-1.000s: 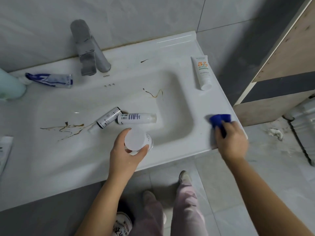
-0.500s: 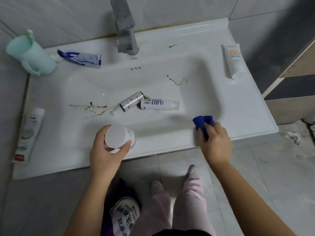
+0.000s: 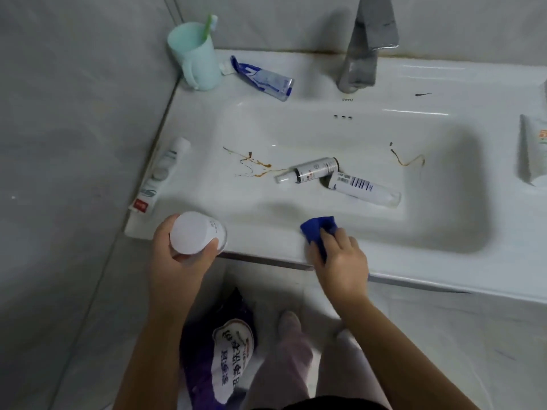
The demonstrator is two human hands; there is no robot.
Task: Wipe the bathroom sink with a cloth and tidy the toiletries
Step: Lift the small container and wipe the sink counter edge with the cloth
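Curling round a white-lidded jar point(image 3: 196, 232), the left grip point(image 3: 177, 261) holds it at the front left corner of the sink point(image 3: 263, 247); whether the jar rests on the rim cannot be told. The right grip point(image 3: 340, 261) presses a folded blue cloth point(image 3: 318, 229) onto the front rim, fingers bent over it.

In the basin a small grey bottle point(image 3: 315, 170) and a white bottle point(image 3: 364, 187) lie on their sides, their ends touching. Brown streaks point(image 3: 251, 165) run across the basin floor to the left of them, and a thinner brown squiggle point(image 3: 408, 161) lies to the right.

A white tube point(image 3: 159, 176) lies along the left ledge. At the back left corner a mint cup point(image 3: 196, 57) stands upright with a toothbrush point(image 3: 208, 25) in it, and a blue toothpaste tube point(image 3: 263, 78) lies just beside it. The tap point(image 3: 364, 54) rises at the back. Another tube point(image 3: 534, 152) lies on the right ledge. A purple bag point(image 3: 225, 344) sits on the floor below.
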